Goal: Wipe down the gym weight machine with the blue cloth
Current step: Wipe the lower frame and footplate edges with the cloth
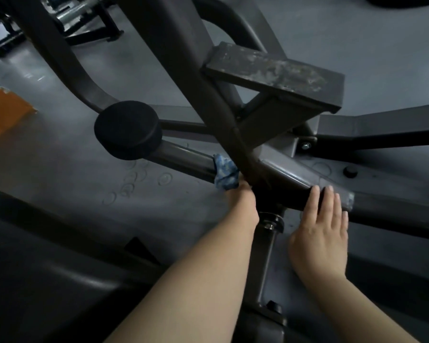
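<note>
The gym weight machine fills the head view as dark grey steel bars; a low horizontal bar [183, 157] runs from a round black end cap [128, 129] toward the middle joint. The blue cloth [224, 175] is bunched against this bar, just left of a diagonal post. My left hand [243, 201] reaches under the post and holds the cloth; its fingers are hidden behind the frame. My right hand [322, 231] lies flat with straight fingers on a lower bar [305, 186] to the right of the joint.
A worn, scuffed flat plate [278, 75] sticks out above the joint. A bolt [306, 145] and black knob [350, 171] sit on the base to the right. Grey floor lies around, an orange patch [3, 107] at left, other equipment [84, 18] at the back.
</note>
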Demonstrator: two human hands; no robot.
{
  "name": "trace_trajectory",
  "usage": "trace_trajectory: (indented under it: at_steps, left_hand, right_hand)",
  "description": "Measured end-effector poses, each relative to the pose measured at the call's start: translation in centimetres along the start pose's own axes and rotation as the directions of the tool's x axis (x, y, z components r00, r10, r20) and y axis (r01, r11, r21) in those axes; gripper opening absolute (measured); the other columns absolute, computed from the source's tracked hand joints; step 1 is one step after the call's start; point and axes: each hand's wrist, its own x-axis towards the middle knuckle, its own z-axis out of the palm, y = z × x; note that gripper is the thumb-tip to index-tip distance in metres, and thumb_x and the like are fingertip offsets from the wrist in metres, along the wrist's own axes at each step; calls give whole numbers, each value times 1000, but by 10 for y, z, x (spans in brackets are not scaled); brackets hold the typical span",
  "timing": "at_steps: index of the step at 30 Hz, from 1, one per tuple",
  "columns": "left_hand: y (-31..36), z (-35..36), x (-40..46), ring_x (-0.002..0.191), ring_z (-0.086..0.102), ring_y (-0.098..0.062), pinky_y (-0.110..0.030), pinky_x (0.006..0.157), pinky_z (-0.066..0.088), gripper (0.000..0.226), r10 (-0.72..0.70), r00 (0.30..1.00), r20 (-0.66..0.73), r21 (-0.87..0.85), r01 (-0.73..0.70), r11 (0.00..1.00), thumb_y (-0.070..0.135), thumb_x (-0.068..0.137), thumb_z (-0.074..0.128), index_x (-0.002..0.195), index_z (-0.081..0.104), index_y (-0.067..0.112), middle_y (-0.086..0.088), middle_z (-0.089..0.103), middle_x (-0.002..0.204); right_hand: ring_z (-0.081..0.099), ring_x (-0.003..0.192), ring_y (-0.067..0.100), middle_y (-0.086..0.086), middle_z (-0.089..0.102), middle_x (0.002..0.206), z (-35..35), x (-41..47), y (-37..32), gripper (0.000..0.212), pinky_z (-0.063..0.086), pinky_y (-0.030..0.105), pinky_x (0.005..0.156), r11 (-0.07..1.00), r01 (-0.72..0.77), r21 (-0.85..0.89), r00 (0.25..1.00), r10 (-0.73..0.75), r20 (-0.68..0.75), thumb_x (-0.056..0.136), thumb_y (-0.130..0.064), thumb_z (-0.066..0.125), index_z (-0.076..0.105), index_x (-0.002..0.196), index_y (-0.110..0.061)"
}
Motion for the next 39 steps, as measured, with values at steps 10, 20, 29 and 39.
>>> trace_trajectory:
  at_steps: [10, 20, 29, 39]
  left_hand:
    - [36, -1, 6, 44, 56, -13, -15, 29, 39, 33, 37, 998, -53, -187, -46, 981, 19, 90, 59, 117, 57, 0, -4, 55, 75]
    - [96, -47, 42, 113, 58, -26, -23, 83, 41, 59, 379, 855, -354, 129, -357, 925, 41, 84, 65, 126, 52, 1, -13, 58, 127]
    - [126, -63, 58, 123, 49, -25, -26, 96, 36, 69, 456, 814, -359, 175, -421, 890, 40, 84, 65, 135, 34, 4, -12, 47, 137]
    - [85, -33, 36, 128, 42, -28, -27, 99, 32, 64, 363, 885, -291, 126, -341, 932, 34, 94, 52, 140, 22, 2, -16, 41, 142]
  right_hand:
    - [11, 143, 38, 26, 12, 154, 3, 0, -2, 102, 8, 48, 112, 998, -16, -60, 1000, 17, 5, 73, -5, 69, -3, 145, -4]
    - [-13, 143, 32, 20, -15, 154, -7, -2, -4, 88, -2, 47, 115, 1000, 4, -27, 995, -1, 105, 88, -10, 47, -23, 140, -9]
    - [-24, 140, 33, 20, -32, 149, -27, -1, -8, 93, -8, 46, 114, 998, -8, -67, 969, 24, 245, 94, -22, 40, -46, 126, -7]
    - [-31, 134, 29, 21, -32, 148, -27, -2, -5, 90, -6, 48, 114, 999, 3, -52, 966, 10, 257, 94, -17, 40, -42, 128, -7]
